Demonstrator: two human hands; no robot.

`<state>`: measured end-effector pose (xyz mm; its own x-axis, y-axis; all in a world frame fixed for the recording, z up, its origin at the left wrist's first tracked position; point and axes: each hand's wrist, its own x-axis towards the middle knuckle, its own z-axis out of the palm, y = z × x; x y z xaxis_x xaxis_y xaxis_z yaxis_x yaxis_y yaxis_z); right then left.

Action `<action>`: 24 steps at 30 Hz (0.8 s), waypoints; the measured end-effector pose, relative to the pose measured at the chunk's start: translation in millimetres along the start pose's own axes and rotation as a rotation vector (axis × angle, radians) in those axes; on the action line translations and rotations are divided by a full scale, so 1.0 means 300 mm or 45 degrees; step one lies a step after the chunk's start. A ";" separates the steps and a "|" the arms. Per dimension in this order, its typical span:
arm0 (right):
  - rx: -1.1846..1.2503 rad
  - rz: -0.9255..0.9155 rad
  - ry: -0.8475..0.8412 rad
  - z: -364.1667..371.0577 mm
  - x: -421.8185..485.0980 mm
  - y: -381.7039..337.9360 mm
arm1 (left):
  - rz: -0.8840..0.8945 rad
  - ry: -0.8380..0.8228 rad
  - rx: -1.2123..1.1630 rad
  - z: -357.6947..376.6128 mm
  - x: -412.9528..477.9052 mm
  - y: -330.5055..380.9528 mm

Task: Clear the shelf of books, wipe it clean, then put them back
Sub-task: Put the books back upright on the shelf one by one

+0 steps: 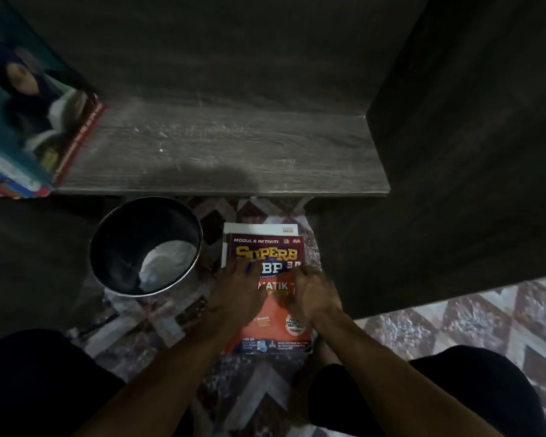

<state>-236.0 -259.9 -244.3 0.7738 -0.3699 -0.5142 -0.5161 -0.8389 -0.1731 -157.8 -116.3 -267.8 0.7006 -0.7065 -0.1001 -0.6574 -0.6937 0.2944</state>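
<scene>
**Nearly cleared: books stacked on the floor, wiping to come**

The step in hand looks like the clearing. The shelf (234, 152) runs across the middle of the frame, bare along most of its length and streaked with pale dust, so it has not been wiped. A leaning row of books (29, 121) at the upper left is not yet taken off.

Below the shelf's front edge, at lower centre, a small stack lies on the patterned floor (454, 320). The red and orange book (267, 247) is on top, and a white book (259, 228) shows past its far edge.

Both hands are on that top cover. The left hand (237, 290) lies flat on its left half with the fingers stretched out and a little apart. The right hand (312, 294) rests on its right half near the edge, fingers extended and only slightly bent. Neither hand grips the book. They seem to press or square it on the stack, though blur hides the fingertips.

The next move probably calls for lifting away and reaching to the upper left for the remaining books. After that comes the cloth (167, 260), which lies in the pail (145, 247) just left of the stack.
</scene>
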 end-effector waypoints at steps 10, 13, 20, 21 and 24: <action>0.410 0.065 0.120 0.171 0.103 0.068 | -0.084 -0.003 -0.068 0.184 0.008 -0.081; 0.535 0.100 0.102 0.205 0.119 0.071 | -0.131 0.008 -0.121 0.201 0.003 -0.101; 0.730 0.113 0.160 0.262 0.139 0.062 | -0.304 0.039 -0.256 0.241 -0.008 -0.130; 0.758 0.112 0.191 0.270 0.140 0.063 | -0.339 0.028 -0.293 0.251 -0.012 -0.132; 0.791 0.107 0.262 0.280 0.139 0.061 | -0.384 0.029 -0.453 0.268 -0.024 -0.128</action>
<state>-244.2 -257.1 -339.5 0.7443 -0.5447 -0.3863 -0.6459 -0.4402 -0.6238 -159.9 -95.8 -354.8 0.8544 -0.4745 -0.2120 -0.2899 -0.7736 0.5634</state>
